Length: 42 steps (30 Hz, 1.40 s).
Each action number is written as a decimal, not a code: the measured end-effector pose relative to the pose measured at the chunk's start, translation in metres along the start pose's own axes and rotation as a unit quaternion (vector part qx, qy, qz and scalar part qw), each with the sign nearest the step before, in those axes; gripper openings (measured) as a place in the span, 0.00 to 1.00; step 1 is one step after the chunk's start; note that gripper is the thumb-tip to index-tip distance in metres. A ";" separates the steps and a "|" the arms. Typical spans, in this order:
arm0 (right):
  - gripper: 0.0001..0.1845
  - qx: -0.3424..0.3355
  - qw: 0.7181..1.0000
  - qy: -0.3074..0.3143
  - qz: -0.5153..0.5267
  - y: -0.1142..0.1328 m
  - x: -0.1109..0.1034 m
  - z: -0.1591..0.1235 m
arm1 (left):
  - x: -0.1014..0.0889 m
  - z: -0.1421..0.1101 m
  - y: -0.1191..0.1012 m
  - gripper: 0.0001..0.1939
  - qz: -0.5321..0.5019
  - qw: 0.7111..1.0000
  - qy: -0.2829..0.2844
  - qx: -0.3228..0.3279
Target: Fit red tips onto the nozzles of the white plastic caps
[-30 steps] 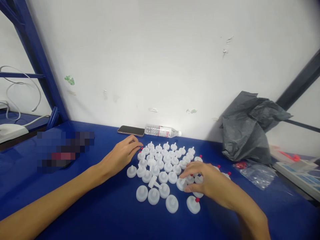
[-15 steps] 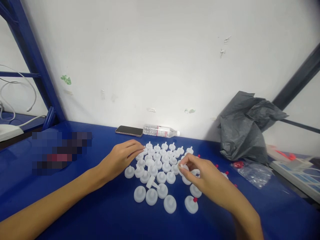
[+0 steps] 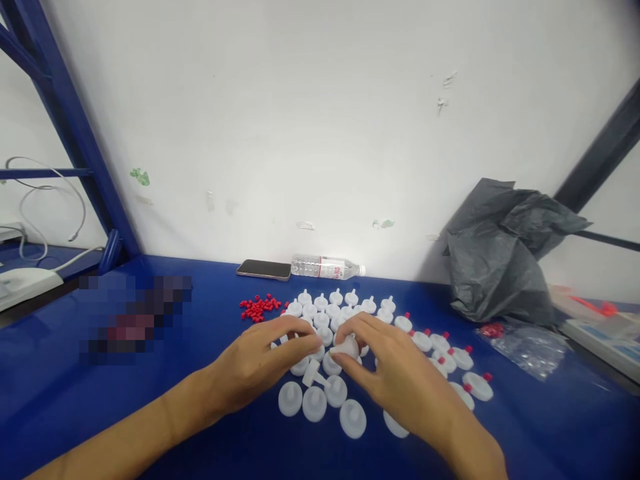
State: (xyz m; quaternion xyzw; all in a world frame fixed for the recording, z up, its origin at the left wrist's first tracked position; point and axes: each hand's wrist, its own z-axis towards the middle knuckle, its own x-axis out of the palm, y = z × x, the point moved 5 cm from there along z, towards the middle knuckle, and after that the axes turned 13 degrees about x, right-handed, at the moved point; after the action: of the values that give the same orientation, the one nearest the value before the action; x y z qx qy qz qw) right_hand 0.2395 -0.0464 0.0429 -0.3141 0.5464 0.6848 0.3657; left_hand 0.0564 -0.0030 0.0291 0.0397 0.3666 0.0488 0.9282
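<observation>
- Table (image 3: 250, 447): blue, under bottle (image 3: 327, 268).
- R hand (image 3: 395, 363): front-right of btl., narrow grip on white lid (image 3: 349, 347).
- L hand (image 3: 255, 357): front-left of btl., fingertips narrow; can't tell if holding.
- Other white lids (image 3: 353, 418): front & front-right of btl.
- Loose red caps (image 3: 259, 309): front-left of btl.

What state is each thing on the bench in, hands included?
Right hand: thumb and fingers around a white disc
Left hand: fingers drawn together, contents hidden
Loose red caps: scattered in a pile
Front white discs: uncapped, stems up
Tipped disc: on its side
Right-hand group of discs: red-capped
Bottle: lying down, capped
Phone: flat, screen dark
Grey bag: crumpled
</observation>
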 end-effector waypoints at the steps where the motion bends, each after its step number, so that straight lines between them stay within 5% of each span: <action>1: 0.03 -0.004 1.000 -0.001 0.000 0.001 0.001 0.000 | 0.001 0.000 -0.001 0.14 -0.002 1.000 0.004 -0.001; 16: 0.06 -0.037 0.999 -0.014 -0.015 0.009 0.008 0.000 | 0.006 0.001 -0.008 0.14 0.034 0.996 0.019 0.075; 26: 0.19 -0.054 0.997 -0.030 0.037 0.010 0.004 -0.003 | 0.000 0.002 0.000 0.10 0.031 0.999 -0.032 0.015; 32: 0.17 -0.078 0.993 -0.077 0.051 0.008 0.001 -0.006 | 0.001 -0.003 0.000 0.13 0.025 0.998 -0.061 0.018; 42: 0.12 -0.056 0.997 -0.048 0.030 0.010 0.005 -0.005 | 0.007 -0.008 -0.001 0.17 0.005 0.999 -0.044 0.020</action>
State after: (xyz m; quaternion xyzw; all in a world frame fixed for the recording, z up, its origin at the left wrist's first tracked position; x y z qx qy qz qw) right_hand 0.2290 -0.0518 0.0428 -0.2840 0.4982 0.7395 0.3526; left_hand 0.0561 -0.0029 0.0188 0.0624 0.3262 0.0443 0.9422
